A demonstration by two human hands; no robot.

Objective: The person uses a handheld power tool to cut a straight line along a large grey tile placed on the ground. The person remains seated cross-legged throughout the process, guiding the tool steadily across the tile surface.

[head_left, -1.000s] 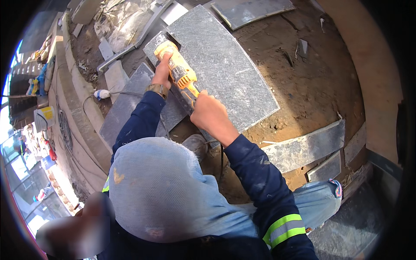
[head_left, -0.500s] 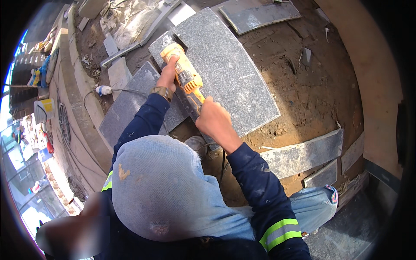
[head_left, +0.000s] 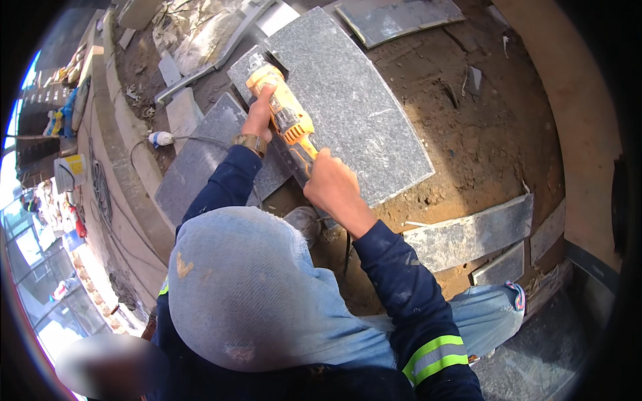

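Note:
A yellow-orange angle grinder [head_left: 284, 107] lies aslant over the grey speckled stone slab [head_left: 354, 113], its head pointing to the far left. My left hand [head_left: 259, 119] is wrapped round the body close behind the head, thumb on top. Round the rear handle my right hand [head_left: 332, 182] is closed, nearer to me. The head is over a narrower strip of stone [head_left: 242, 72] along the slab's left edge; whether the disc touches stone I cannot make out. A second grey slab [head_left: 200, 150] lies under my left forearm.
A white plug connector [head_left: 160, 139] and its cable lie at left. Stone offcuts [head_left: 471, 230] rest on the soil at right, another slab [head_left: 398, 20] at the far side. A bucket [head_left: 69, 172] and coiled cable [head_left: 100, 190] stand farther left. My knee [head_left: 234, 287] is close below the grinder.
Both hands keep their hold on the grinder, which stays in nearly the same place. The whole view has shifted very slightly.

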